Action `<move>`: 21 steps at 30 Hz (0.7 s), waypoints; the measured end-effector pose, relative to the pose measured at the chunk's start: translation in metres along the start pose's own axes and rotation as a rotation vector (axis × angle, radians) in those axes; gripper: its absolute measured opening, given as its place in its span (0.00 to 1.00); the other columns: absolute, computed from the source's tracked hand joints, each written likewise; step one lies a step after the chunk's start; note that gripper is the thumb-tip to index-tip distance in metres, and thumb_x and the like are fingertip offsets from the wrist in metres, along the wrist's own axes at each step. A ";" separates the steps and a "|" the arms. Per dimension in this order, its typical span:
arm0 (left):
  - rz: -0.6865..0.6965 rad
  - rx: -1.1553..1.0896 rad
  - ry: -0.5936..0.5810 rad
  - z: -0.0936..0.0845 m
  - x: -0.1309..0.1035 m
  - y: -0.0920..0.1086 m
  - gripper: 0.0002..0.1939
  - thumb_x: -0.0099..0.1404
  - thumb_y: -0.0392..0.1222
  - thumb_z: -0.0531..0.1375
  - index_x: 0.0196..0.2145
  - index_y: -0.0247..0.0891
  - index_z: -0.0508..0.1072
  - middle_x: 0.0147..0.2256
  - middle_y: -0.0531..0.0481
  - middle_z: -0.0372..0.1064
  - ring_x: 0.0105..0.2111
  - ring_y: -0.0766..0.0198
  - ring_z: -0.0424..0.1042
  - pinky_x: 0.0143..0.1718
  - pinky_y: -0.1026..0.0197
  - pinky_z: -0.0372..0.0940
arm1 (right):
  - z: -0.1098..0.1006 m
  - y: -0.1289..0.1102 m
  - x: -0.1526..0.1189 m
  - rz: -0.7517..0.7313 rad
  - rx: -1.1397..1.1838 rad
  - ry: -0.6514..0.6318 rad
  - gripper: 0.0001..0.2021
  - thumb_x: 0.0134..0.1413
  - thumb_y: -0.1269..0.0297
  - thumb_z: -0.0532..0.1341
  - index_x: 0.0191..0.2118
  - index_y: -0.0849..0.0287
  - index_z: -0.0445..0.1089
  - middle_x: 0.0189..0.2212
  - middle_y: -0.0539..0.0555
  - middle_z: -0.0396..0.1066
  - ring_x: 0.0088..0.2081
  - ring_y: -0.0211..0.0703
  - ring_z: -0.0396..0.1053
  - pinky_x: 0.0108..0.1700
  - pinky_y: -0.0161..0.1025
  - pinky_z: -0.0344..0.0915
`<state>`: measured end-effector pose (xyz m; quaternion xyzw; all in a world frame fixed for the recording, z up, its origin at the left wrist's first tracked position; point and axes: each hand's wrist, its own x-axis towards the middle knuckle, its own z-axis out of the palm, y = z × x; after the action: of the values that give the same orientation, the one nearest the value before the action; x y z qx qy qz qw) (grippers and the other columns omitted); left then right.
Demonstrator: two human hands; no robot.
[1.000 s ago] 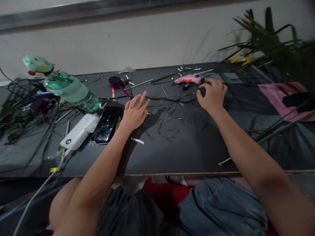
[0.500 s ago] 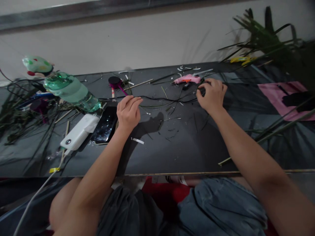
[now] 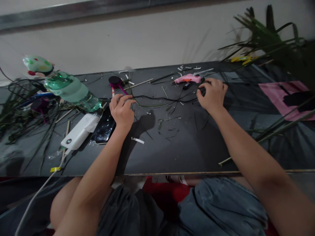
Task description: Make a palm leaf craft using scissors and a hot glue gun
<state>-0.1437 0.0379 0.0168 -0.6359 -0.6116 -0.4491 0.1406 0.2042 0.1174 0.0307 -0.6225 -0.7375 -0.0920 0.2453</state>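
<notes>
My left hand (image 3: pixel 122 110) hovers over the right edge of a black smartphone (image 3: pixel 104 126), its fingers loosely bent and apart, and nothing shows in it. My right hand (image 3: pixel 213 97) has thumb and forefinger curled together in a pinch just right of a pink glue gun (image 3: pixel 188 79). Whatever sits between those fingertips is too small and dark to make out. Between the hands, a black cable (image 3: pixel 157 97) and thin green leaf strips run across the dark table (image 3: pixel 172 154). A purple and black round-headed item (image 3: pixel 115 82) lies beyond my left hand.
To the left are a green plastic bottle (image 3: pixel 71 88) with a toy-like top, a white power bank (image 3: pixel 80 132) with a cable, and heaped leaves. On the right, a pink sheet (image 3: pixel 270 93), long palm leaves (image 3: pixel 265 39) and a yellow tool (image 3: pixel 242 59) lie by the wall.
My left hand has shifted a little to the left, closer over the phone, and its fingers are slightly more spread. My right hand has stayed in place.
</notes>
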 end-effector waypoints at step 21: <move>-0.034 0.112 -0.028 -0.002 -0.001 0.000 0.17 0.61 0.27 0.52 0.40 0.41 0.78 0.42 0.45 0.77 0.53 0.50 0.67 0.58 0.44 0.57 | 0.001 0.000 0.000 0.013 0.014 -0.021 0.14 0.61 0.60 0.51 0.45 0.58 0.70 0.57 0.62 0.62 0.59 0.61 0.55 0.59 0.62 0.50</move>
<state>-0.1441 0.0353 0.0173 -0.6227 -0.6484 -0.4078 0.1596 0.2038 0.1174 0.0299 -0.6266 -0.7365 -0.0788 0.2424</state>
